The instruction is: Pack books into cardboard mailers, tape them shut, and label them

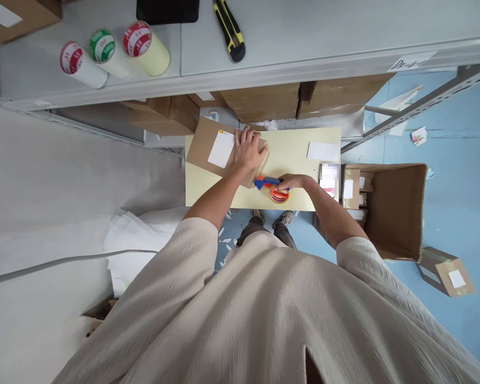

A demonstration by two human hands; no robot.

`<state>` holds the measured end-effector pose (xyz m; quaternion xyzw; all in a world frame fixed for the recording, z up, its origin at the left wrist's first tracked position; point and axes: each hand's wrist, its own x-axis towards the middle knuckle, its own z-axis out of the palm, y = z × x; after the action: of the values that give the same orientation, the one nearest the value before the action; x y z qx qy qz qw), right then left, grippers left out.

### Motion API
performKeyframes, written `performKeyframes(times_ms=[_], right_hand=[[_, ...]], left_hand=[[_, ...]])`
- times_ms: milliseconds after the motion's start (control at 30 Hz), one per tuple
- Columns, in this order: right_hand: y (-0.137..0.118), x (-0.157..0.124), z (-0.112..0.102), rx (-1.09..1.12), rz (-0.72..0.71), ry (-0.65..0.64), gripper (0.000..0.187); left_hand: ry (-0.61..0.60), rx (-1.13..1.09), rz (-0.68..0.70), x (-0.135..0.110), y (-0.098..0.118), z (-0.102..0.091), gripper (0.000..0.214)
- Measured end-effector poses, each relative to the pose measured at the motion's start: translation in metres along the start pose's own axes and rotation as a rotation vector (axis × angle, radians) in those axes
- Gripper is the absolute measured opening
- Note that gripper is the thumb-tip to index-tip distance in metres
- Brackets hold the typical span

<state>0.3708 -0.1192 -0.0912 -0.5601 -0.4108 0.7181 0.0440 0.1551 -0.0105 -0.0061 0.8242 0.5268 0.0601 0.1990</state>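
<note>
A brown cardboard box (202, 145) with a white label (221, 149) lies on the pale yellow table (292, 146). My left hand (248, 148) presses on the box's right part, fingers spread. My right hand (293, 182) is wrapped round a blue and orange tape dispenser (269, 182) with a roll of tape on it. The dispenser's head is at the box's near right edge, where clear tape seems to run along the side. Whether the head touches the cardboard I cannot tell.
On the grey shelf (304, 37) stand several tape rolls (146, 49) and a yellow-black utility knife (229, 31). Cartons (260, 101) fill the level below. A large open carton (396, 208) holding smaller boxes stands right of the table, with another box (448, 271) on the floor.
</note>
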Motion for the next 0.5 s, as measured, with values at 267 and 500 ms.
performKeyframes(times_ms=[267, 500], right_hand=[[0.002, 0.003, 0.009, -0.058, -0.05, -0.056, 0.055], [0.023, -0.058, -0.018, -0.023, -0.044, 0.16, 0.055]], left_hand=[[-0.018, 0.019, 0.007, 0.002, -0.002, 0.001, 0.067], [-0.073, 0.024, -0.144, 0.009, 0.009, -0.002, 0.071]])
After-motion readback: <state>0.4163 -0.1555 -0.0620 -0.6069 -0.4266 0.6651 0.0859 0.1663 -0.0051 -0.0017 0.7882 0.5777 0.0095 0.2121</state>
